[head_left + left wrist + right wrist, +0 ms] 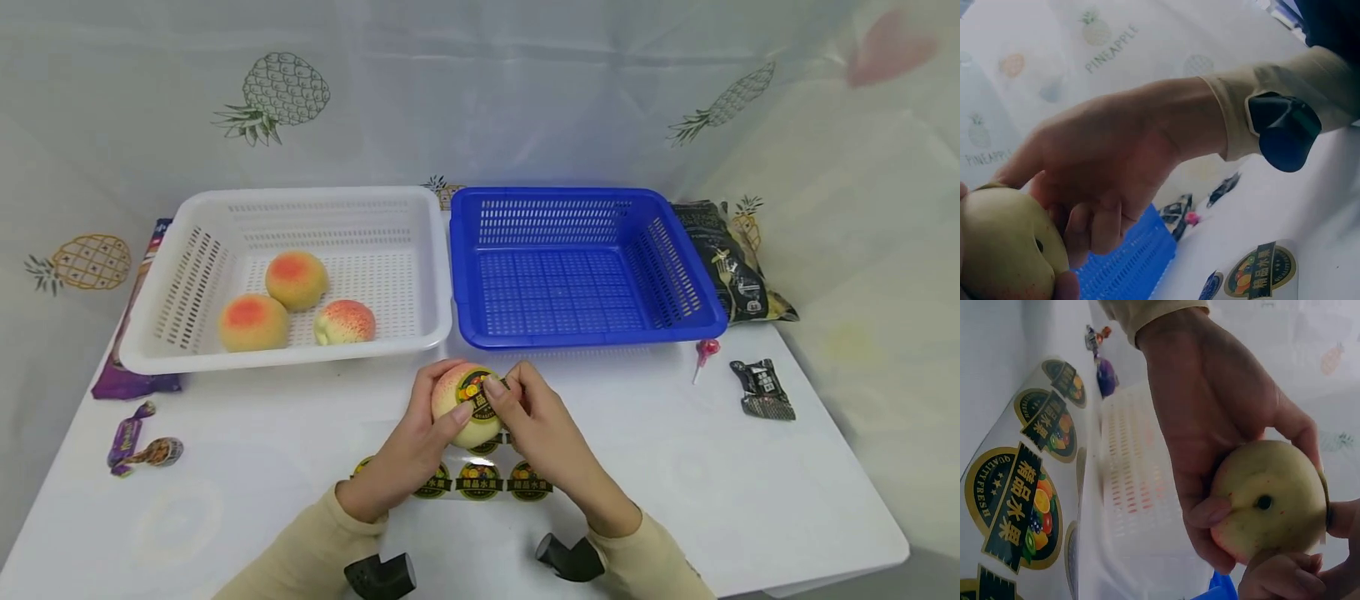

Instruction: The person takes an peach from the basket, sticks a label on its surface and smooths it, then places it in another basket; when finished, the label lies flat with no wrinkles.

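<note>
Working with a white basket point(300, 358) and a blue basket point(558, 292) just beyond the fingertips, plus a sticker sheet point(504, 464) right under the fingers. With the left hand point(408, 450) and right hand point(551, 433) up close, clamping the left fingers snugly round a peach point(1266, 478) and pinching the edge of its round label point(474, 400) between right thumb and fingers.

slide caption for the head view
A peach in the left grip, the right grip touching its sticker, before a white basket of three peaches and a blue basket.
</note>
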Motion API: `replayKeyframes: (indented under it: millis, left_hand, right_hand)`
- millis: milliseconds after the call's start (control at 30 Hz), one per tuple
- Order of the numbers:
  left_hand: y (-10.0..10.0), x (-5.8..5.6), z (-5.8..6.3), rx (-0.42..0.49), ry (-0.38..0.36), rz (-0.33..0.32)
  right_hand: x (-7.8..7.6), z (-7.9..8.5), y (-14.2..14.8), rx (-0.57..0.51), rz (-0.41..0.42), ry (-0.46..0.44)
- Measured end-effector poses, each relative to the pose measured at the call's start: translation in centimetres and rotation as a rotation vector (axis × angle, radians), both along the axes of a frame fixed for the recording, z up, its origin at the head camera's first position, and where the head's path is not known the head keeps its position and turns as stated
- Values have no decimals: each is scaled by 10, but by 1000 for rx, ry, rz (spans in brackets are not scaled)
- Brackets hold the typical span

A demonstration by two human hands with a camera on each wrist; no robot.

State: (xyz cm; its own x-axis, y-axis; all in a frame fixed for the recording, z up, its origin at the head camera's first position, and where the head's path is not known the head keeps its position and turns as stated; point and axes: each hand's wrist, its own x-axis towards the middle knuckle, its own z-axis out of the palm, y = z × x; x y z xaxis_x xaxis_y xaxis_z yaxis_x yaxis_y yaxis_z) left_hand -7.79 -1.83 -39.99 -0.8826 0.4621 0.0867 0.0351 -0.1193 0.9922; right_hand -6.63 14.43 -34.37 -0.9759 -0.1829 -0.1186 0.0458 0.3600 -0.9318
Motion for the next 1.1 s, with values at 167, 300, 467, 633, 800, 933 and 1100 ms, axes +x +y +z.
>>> replayKeyframes:
  millis: [167,300,467,633,800,933,1100]
  left_hand:
    - [-2,0,2,38,-23,-49]
    - [-3,0,3,87,-82,-98]
    - [-2,-2,3,120,-210,-75]
    - [4,-3,2,31,-268,86]
    - [5,-3,1,-21,-268,141]
    - [3,-2,1,24,-261,86]
    - [0,0,3,78,-276,14]
  right_hand:
    - [-3,-11,7,-176,59,-60]
    - [-4,-20,12,-232,85,-79]
    - [-1,-11,10,-211,61,-98]
    - [2,0,-1,68,24,68]
    - [2,0,-6,166,10,172]
    - [2,-2,-4,148,48,187]
    - [0,-5,1,45,93,115]
